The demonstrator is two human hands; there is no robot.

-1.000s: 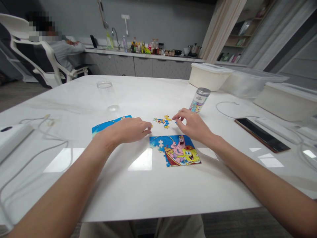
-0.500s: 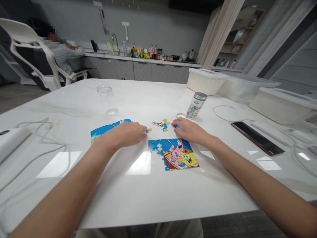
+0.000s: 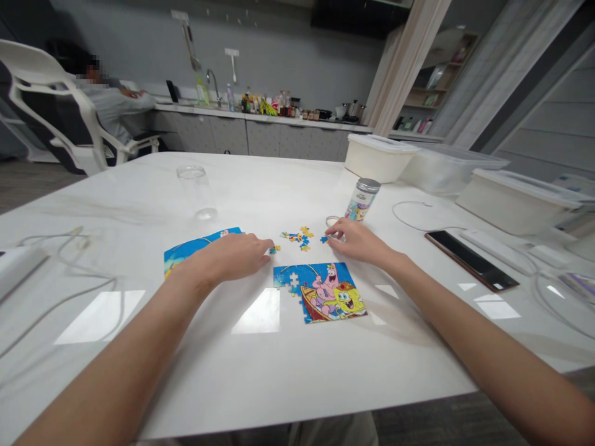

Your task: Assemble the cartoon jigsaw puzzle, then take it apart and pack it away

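Note:
My left hand (image 3: 237, 255) is closed, with a small yellow-and-blue puzzle piece (image 3: 276, 249) at its fingertips. Across from it, my right hand (image 3: 356, 238) has its fingers curved and slightly apart, just beside a blue puzzle piece (image 3: 324, 240) lying on the table. Between the hands lies a small group of loose puzzle pieces (image 3: 297, 236). A partly joined cartoon puzzle (image 3: 332, 292), with a pink figure and a yellow one in a boat, lies nearer to me; its left edge is ragged, with a gap. My left hand and wrist partly cover a blue picture sheet (image 3: 190, 249).
A printed can (image 3: 361, 199) and a clear lid stand beyond my right hand. On the far left is a clear jar (image 3: 193, 186). Storage boxes (image 3: 379, 158), a phone (image 3: 469, 260) and cables line the right. A person (image 3: 111, 108) sits by the counter.
My right fingers have drawn slightly right, off the blue piece, which now shows more. The left hand stays by its piece. The whole view has shifted a little.

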